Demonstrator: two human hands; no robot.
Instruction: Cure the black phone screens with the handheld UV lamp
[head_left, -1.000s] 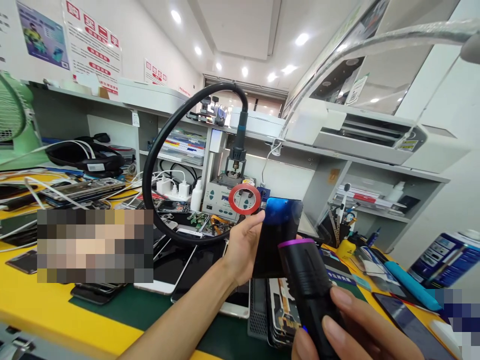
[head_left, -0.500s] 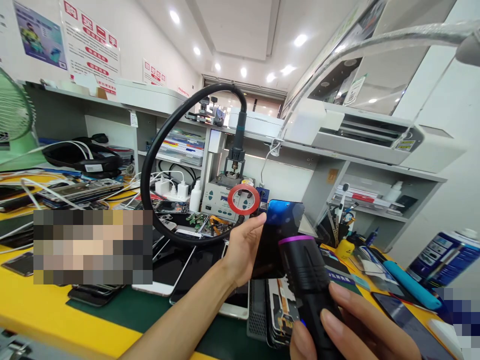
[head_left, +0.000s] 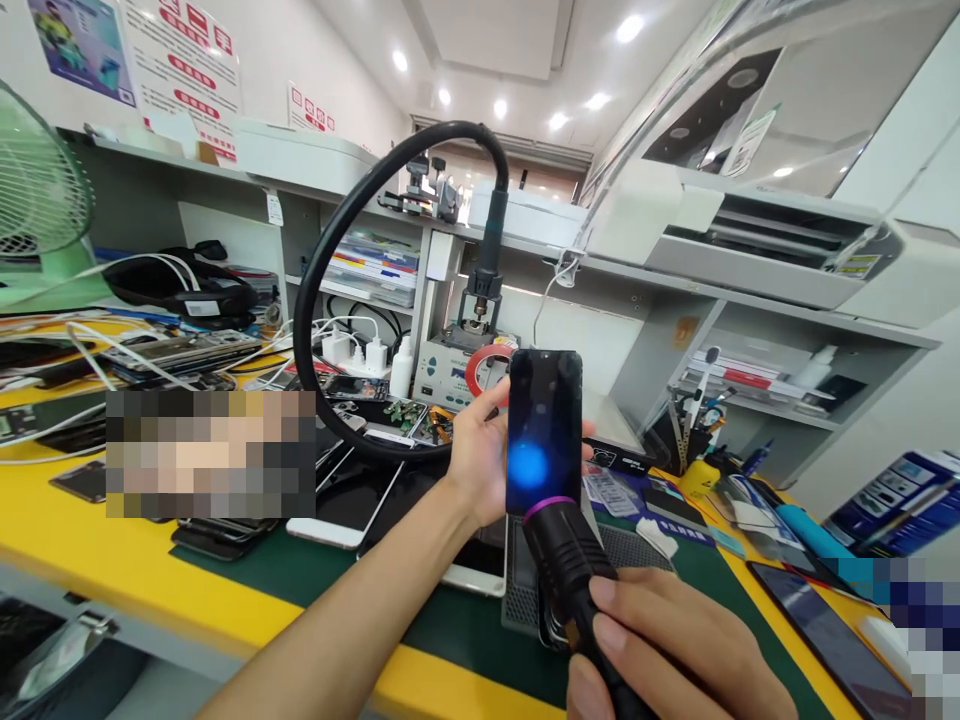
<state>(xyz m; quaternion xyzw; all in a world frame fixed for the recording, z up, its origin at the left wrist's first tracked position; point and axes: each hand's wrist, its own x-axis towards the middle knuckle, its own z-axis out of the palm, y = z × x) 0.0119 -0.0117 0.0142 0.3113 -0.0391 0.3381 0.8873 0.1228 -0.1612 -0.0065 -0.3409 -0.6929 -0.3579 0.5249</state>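
In the head view, my left hand [head_left: 480, 450] grips a dark smartphone [head_left: 545, 420] from behind, with its fingertips showing past the right edge. The phone is held up with its glossy black face toward me. My right hand [head_left: 660, 650] is closed around a black flashlight [head_left: 570, 560] with a purple ring at its head. The flashlight points up at the phone, and a round blue glow lies on the lower left of the phone's face. Beneath the phone are a dark textured pad [head_left: 521, 585] and a white-edged tablet [head_left: 480, 575].
A hot-air station [head_left: 446, 370] with a looping black hose [head_left: 304, 330] stands behind the phone. More tablets and phones cover the green mat [head_left: 315, 580]. On the right are a pen holder [head_left: 690, 440], a yellow bottle [head_left: 699, 478] and a blue can [head_left: 892, 500]. A green fan [head_left: 45, 190] stands left.
The phone has turned to face me more squarely. The flashlight has moved left and closer to it, and the blue glow has shifted from the phone's top to its lower part.
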